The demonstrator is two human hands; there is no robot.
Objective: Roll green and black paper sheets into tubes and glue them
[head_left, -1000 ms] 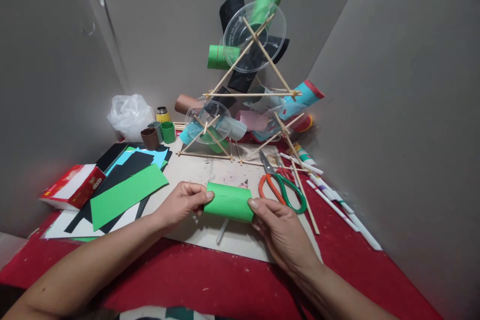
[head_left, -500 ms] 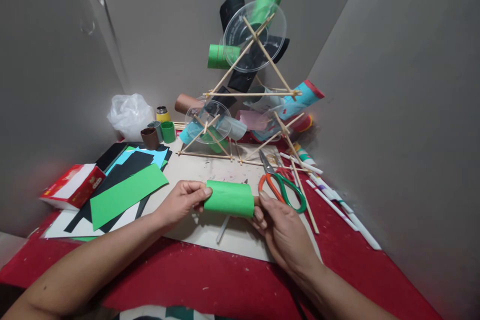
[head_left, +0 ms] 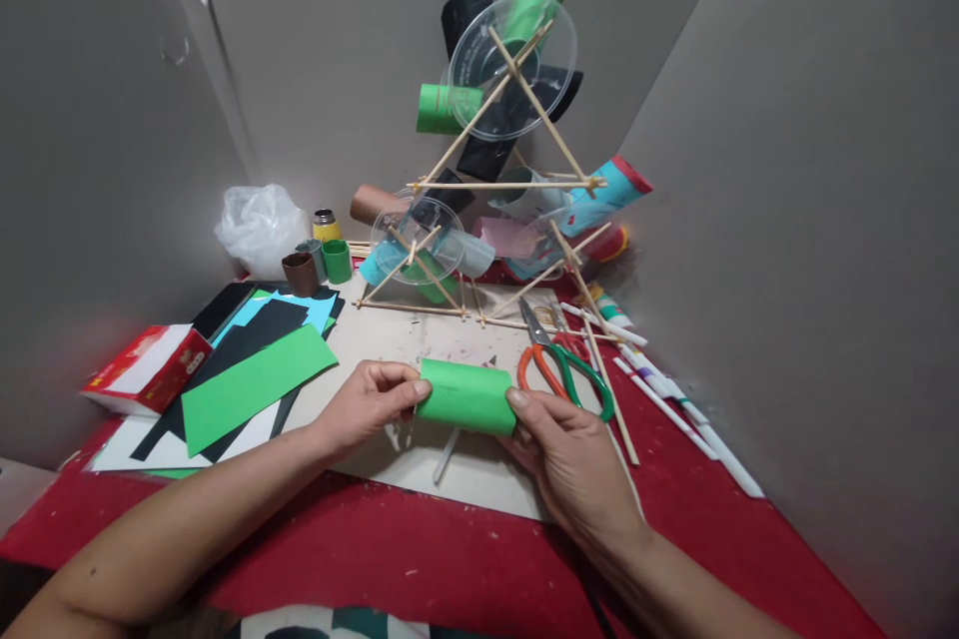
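Note:
A tube wrapped in green paper lies sideways between my hands, held above the pale board. My left hand pinches its left end, thumb on top. On the right end, the thumb of my right hand presses the rim, with the other fingers partly hidden behind and below. Scissors with one orange and one green handle lie open just beyond my right hand. A short white stick rests on the board beneath the tube.
Behind stands a stick frame carrying clear plastic discs with coloured tubes around them. Coloured paper sheets and a red box lie left. Small cups and a plastic bag stand at the back. Rolled paper sticks lie right.
The green tube has shifted slightly to the right. My right thumb now grips its right rim, where before the fingers were at a brown part sticking out of that end.

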